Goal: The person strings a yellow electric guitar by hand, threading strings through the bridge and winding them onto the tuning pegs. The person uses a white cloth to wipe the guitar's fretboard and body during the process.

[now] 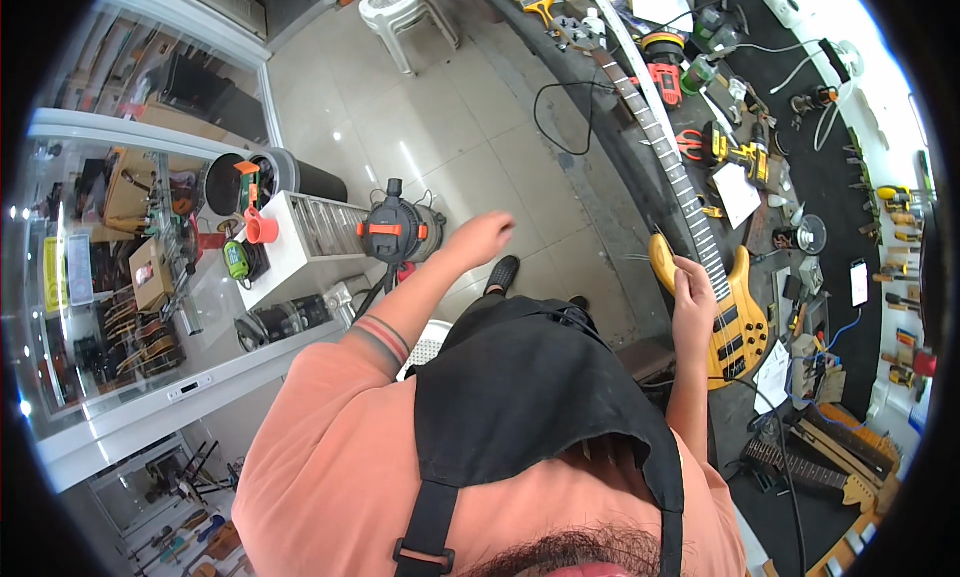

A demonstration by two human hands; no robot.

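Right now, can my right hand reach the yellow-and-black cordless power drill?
Probably yes: nothing covers the drill, and your right hand could reach over the blond wooden bass guitar's neck lying between.

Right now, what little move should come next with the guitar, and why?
Perhaps bring the left hand over to the guitar: that hand hangs over the floor, away from the instrument, while the right hand is already at its body.
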